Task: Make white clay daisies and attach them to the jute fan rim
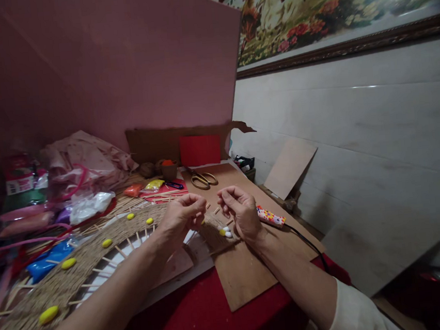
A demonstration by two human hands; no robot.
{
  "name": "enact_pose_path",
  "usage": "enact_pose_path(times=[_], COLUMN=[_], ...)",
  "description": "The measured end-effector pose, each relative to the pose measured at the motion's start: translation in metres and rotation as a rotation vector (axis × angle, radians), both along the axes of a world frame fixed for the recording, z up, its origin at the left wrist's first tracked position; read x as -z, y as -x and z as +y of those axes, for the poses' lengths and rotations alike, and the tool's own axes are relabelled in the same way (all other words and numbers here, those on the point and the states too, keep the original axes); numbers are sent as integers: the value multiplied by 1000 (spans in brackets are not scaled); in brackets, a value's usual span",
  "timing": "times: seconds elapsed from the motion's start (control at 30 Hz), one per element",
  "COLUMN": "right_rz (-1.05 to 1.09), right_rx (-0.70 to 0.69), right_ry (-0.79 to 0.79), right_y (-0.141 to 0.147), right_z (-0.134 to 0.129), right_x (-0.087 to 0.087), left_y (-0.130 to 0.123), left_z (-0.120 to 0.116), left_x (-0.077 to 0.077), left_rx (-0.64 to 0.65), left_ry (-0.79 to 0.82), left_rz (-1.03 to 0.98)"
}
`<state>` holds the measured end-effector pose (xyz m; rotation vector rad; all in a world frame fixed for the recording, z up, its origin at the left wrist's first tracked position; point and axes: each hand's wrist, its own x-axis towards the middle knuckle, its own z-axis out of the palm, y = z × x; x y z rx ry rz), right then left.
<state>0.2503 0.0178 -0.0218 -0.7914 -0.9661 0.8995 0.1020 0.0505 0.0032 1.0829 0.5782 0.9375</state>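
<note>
My left hand [188, 213] is closed in a pinch above the right part of a curved woven twine piece [91, 245]. Facing it across a small gap, my right hand [240, 210] also has thumb and fingertips pressed together. Whatever either pinch holds is too small to make out. Yellow oval pieces [69, 263] sit along the woven band, and short wooden sticks poke out from its edges. Beside my right wrist, white and yellow petal-like pieces [225, 232] lie on the band's end. A flower-patterned tool [270, 216] with a black cord rests just right of that hand.
Gold-handled scissors [202, 179] lie on a brown board [246, 276] over a red cloth [180, 319]. Packets of coloured clay [87, 208] and a blue packet [50, 260] crowd the left. A red card [200, 150] stands at the back, near a small pot [168, 170].
</note>
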Motion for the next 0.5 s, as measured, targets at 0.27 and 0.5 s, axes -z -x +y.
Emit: enact_pose_path(times=[0.27,0.5], right_rz=[-12,-26], right_rx=[22,38], right_ry=[-7,-22], right_y=[0,-1], right_z=[0,2], right_x=[0,2], left_y=[0,0], left_z=[1,1], left_x=[-1,1], left_rx=[29,-1], left_ry=[7,7], left_rz=[-3,30])
